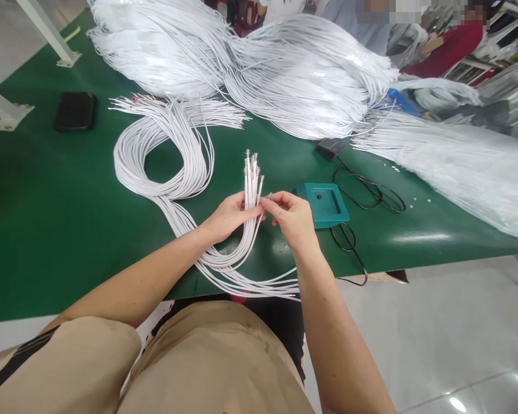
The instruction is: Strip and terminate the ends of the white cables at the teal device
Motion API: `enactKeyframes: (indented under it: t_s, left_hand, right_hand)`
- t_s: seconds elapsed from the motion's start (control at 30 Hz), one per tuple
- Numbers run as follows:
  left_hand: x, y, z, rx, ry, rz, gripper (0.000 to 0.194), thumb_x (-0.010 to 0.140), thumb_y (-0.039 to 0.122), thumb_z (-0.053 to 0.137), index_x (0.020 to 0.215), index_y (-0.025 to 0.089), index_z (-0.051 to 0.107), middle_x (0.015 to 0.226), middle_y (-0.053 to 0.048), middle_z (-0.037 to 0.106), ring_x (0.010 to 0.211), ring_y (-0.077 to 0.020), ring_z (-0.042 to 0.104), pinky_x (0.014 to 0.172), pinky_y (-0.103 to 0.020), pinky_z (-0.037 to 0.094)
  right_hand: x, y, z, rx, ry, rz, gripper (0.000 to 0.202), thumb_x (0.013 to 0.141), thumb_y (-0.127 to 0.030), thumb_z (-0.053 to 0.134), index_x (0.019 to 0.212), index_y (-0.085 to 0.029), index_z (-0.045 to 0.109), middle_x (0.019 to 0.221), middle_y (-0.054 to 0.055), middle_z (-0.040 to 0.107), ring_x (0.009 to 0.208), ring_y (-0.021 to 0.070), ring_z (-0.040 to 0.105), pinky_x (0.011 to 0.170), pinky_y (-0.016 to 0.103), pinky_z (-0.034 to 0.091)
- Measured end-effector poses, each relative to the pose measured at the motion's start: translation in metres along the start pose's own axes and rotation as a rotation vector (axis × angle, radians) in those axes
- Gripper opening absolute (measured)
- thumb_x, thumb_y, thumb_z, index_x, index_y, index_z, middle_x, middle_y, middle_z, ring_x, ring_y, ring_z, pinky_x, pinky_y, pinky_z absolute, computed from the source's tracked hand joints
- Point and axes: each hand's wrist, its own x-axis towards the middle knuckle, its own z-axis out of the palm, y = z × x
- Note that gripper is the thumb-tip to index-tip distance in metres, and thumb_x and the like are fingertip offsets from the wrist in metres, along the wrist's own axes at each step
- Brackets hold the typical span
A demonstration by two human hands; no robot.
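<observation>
A bunch of white wires (pixel 250 187) stands upright in my left hand (pixel 231 217), its stripped or terminal-tipped ends pointing away from me. The thumb of that hand presses across the front of the bunch. My right hand (pixel 291 215) pinches a single white wire (pixel 261 188) at the right side of the bunch, finger and thumb together. Below my hands the wires curve down and join a long coiled bundle of white wires (pixel 164 190) to the left. Some loose wire ends run rightward under my right forearm.
Large heaps of white wires (pixel 302 75) lie along the back, with another pile (pixel 466 167) at right. A teal device with a square recess (pixel 327 204) sits beside my right hand, trailing black cords. A black box (pixel 75 111) is at left. Other people (pixel 461 43) are behind the green table (pixel 47 230).
</observation>
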Motion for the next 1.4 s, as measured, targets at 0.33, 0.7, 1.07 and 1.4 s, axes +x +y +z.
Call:
enactKeyframes:
  t_s: [0.33, 0.7, 1.07, 1.4]
  left_hand:
    - [-0.006, 0.009, 0.006, 0.29, 0.111, 0.095, 0.026, 0.072, 0.031, 0.073, 0.075, 0.015, 0.052, 0.065, 0.003, 0.057, 0.058, -0.0079, 0.051, 0.06, -0.024, 0.04]
    - [-0.006, 0.01, 0.01, 0.292, 0.087, 0.093, 0.024, 0.075, 0.025, 0.067, 0.079, 0.017, 0.045, 0.073, 0.002, 0.062, 0.061, -0.0082, 0.055, 0.059, -0.023, 0.042]
    - [-0.005, 0.007, 0.008, 0.202, -0.019, 0.123, 0.024, 0.079, 0.02, 0.063, 0.079, 0.018, 0.039, 0.076, 0.0, 0.064, 0.069, -0.0106, 0.062, 0.06, -0.023, 0.044]
    - [-0.005, 0.006, 0.008, 0.335, 0.064, 0.12, 0.022, 0.077, 0.026, 0.066, 0.083, 0.017, 0.047, 0.079, -0.001, 0.066, 0.066, -0.0102, 0.059, 0.062, -0.024, 0.046]
  right_hand:
    - [-0.007, 0.004, 0.002, 0.042, 0.126, -0.013, 0.022, 0.067, -0.038, 0.071, 0.071, -0.016, 0.069, 0.063, -0.001, 0.061, 0.05, 0.0084, 0.044, 0.047, 0.023, 0.038]
    - [-0.003, 0.011, -0.001, 0.579, -0.066, 0.247, 0.014, 0.065, -0.027, 0.071, 0.069, -0.014, 0.068, 0.053, -0.009, 0.031, 0.046, 0.0043, 0.022, 0.043, 0.022, 0.026]
    - [0.003, 0.007, -0.01, 0.403, -0.104, 0.158, 0.022, 0.068, -0.037, 0.075, 0.072, -0.015, 0.072, 0.058, -0.003, 0.054, 0.054, 0.0074, 0.044, 0.052, 0.023, 0.036]
    - [-0.007, 0.01, -0.013, 0.292, 0.03, 0.139, 0.017, 0.067, -0.031, 0.074, 0.073, -0.016, 0.072, 0.068, -0.001, 0.064, 0.055, 0.0073, 0.048, 0.055, 0.023, 0.04]
